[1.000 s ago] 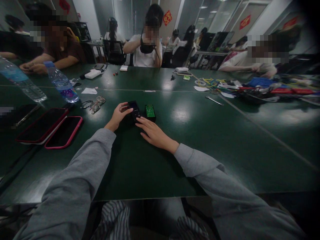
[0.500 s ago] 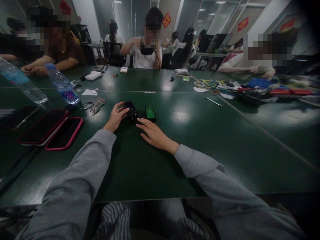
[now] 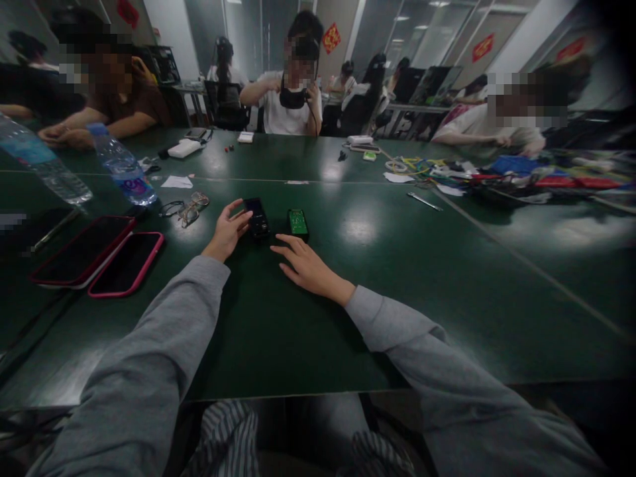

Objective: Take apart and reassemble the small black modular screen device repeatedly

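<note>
My left hand [image 3: 229, 230] is at the left edge of a small black handheld device [image 3: 257, 218], with its thumb over the edge and fingers curled about that side. The device has a dark screen and small buttons or markings low on its face. To the right, my right hand [image 3: 308, 265] hovers palm down with fingers spread, apart from the device and holding nothing. Just beyond its fingertips lies a small black case with a green circuit board [image 3: 298, 223] facing up.
On the left are two red-edged phones [image 3: 126, 264], glasses [image 3: 193, 209] and water bottles [image 3: 124, 165]. A metal tool [image 3: 424, 201] lies to the right, before a heap of cables [image 3: 422, 165]. Several people sit around the green table [image 3: 397, 285].
The black device has turned more upright in my view, its lower end swinging left, away from my right fingertips. My right hand has barely moved.
</note>
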Demonstrator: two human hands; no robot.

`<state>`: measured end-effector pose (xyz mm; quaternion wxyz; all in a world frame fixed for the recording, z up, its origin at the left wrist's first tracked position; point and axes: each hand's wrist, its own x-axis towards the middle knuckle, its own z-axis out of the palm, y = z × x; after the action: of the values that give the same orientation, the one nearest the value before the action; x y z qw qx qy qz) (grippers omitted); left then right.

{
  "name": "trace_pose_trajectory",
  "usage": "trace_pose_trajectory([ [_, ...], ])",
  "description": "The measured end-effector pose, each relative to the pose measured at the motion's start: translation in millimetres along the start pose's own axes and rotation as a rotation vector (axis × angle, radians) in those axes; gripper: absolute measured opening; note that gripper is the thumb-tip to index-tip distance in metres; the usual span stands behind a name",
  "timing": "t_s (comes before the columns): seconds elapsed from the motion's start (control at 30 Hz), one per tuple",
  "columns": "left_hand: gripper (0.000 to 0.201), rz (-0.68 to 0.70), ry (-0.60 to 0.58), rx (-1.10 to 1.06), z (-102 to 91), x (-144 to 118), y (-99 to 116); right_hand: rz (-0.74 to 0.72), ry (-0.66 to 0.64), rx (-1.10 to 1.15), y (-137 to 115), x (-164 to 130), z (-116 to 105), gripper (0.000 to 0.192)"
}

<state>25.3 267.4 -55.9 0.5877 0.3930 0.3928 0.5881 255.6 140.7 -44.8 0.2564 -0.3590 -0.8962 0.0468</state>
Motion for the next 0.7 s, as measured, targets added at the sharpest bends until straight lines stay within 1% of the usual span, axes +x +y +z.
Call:
trace_pose_trajectory([
  [0.13,0.064,-0.004,-0.014,0.033,-0.9,-0.7,0.7,0.0,0.011,-0.012,0.6,-0.5,1.0,0.047],
  [0.33,0.075,0.033,-0.083,0.047,-0.2,-1.6,0.0,0.003,0.008,-0.011,-0.2,-0.5,-0.6,0.047],
  [0.7,0.073,0.034,-0.076,0.079,-0.6,-0.6,0.0,0.032,0.009,-0.028,-3.4,-0.2,-4.9,0.046],
])
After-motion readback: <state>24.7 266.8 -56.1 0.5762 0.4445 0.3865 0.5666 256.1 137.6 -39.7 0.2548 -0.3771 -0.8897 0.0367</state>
